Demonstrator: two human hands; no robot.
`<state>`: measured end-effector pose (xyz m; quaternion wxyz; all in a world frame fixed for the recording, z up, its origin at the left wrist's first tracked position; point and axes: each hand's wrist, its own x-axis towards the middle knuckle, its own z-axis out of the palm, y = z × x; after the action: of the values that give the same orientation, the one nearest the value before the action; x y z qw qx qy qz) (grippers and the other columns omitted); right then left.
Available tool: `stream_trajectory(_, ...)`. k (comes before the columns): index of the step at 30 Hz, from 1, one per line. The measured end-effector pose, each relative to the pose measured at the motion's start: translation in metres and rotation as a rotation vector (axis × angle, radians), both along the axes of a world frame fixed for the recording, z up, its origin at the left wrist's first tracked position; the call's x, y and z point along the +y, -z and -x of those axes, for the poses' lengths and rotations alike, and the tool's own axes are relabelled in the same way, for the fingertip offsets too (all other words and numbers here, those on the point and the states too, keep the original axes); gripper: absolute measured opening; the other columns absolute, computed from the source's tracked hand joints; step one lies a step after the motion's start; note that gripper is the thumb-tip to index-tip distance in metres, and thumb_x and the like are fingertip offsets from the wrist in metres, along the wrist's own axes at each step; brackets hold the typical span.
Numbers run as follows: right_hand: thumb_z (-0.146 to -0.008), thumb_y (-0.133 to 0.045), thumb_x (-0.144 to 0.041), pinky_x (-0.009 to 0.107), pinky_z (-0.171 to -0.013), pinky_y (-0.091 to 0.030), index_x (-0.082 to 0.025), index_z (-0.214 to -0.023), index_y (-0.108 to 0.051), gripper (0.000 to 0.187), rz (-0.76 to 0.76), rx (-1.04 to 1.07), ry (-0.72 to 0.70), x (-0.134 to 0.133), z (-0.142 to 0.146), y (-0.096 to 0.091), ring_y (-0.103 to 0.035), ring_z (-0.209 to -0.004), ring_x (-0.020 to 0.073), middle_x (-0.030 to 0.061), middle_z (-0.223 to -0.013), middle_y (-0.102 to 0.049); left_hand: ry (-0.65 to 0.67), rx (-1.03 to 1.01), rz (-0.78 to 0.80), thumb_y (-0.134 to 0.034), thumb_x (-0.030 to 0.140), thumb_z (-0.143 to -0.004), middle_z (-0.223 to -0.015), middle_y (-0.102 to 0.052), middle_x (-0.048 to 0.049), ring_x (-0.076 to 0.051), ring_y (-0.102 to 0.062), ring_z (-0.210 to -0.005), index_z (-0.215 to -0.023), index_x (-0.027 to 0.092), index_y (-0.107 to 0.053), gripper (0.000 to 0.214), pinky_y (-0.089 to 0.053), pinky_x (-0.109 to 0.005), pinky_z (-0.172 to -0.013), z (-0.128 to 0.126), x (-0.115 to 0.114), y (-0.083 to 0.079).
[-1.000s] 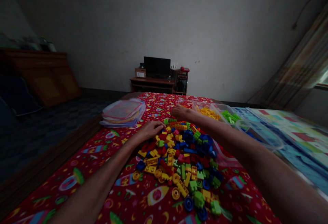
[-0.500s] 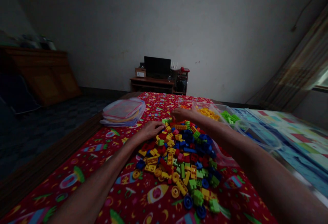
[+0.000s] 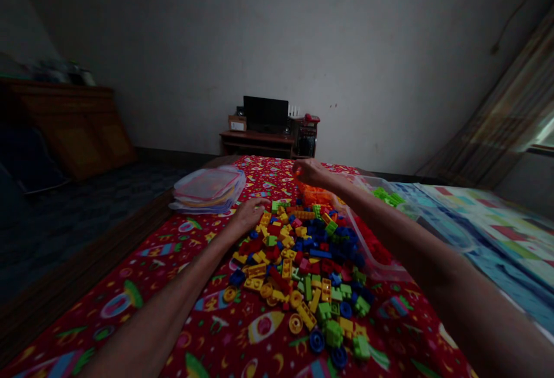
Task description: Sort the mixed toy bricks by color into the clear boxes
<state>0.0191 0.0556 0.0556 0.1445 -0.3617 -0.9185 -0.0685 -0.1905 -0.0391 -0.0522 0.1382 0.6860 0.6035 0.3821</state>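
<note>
A big heap of plastic building bricks (image 3: 303,268) in yellow, red, blue and green lies on a red patterned cloth (image 3: 182,309). My left hand (image 3: 249,214) rests at the heap's far left edge, fingers curled down onto the bricks; what they hold is hidden. My right hand (image 3: 309,171) is raised beyond the heap, above a tub of orange bricks (image 3: 315,195), with its fingers closed. What is in them I cannot make out.
Clear tubs on the right hold sorted red bricks (image 3: 376,248) and green bricks (image 3: 389,197). A stack of clear lids (image 3: 208,189) lies at the far left of the cloth. A low desk with a monitor (image 3: 265,113) stands against the back wall.
My right hand has lifted from the far edge of the heap and moved back over the orange tub. My left hand slid slightly left and away along the heap's edge.
</note>
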Motion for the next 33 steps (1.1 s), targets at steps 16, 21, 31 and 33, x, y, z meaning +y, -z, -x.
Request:
stream_trajectory(16, -0.084, -0.049, -0.013, 0.027, -0.076, -0.047, -0.014, -0.11, -0.065, 0.031, 0.056, -0.349, -0.059, -0.039, 0.033, 0.049, -0.064, -0.095, 0.0224, 0.0154, -0.103, -0.068, 0.063, 0.045, 0.026, -0.043, 0.029, -0.073, -0.098, -0.073, -0.0075, -0.023, -0.066, -0.091, -0.092, 0.016, -0.072, 0.037, -0.051, -0.033, -0.084, 0.004, 0.008, 0.012)
stream_trajectory(21, -0.087, -0.049, -0.019, 0.029, -0.079, -0.05, -0.015, -0.113, -0.062, 0.03, 0.087, -0.404, -0.005, -0.04, 0.036, 0.06, -0.063, -0.102, 0.0233, 0.0157, -0.11, -0.066, 0.063, 0.069, 0.009, -0.044, 0.028, -0.073, -0.098, -0.073, -0.0067, -0.022, -0.065, -0.091, -0.09, 0.017, -0.073, 0.035, -0.05, -0.033, -0.086, 0.003, 0.007, 0.008)
stream_trajectory(31, -0.088, -0.052, -0.026, 0.029, -0.081, -0.048, -0.011, -0.109, -0.063, 0.028, 0.081, -0.304, -0.038, -0.041, 0.026, 0.059, -0.062, -0.102, 0.023, 0.0161, -0.11, -0.065, 0.059, 0.102, 0.006, -0.044, 0.028, -0.074, -0.098, -0.073, -0.0073, -0.022, -0.065, -0.091, -0.091, 0.017, -0.072, 0.035, -0.051, -0.031, -0.084, 0.003, 0.006, 0.009)
stream_trajectory(33, -0.086, -0.052, -0.019, 0.028, -0.078, -0.047, -0.011, -0.104, -0.066, 0.024, 0.103, -0.181, -0.046, -0.04, 0.021, 0.052, -0.063, -0.095, 0.0211, 0.0148, -0.104, -0.068, 0.053, 0.086, 0.015, -0.044, 0.03, -0.074, -0.097, -0.073, -0.0078, -0.022, -0.066, -0.089, -0.092, 0.016, -0.072, 0.036, -0.051, -0.032, -0.082, 0.002, 0.005, 0.009)
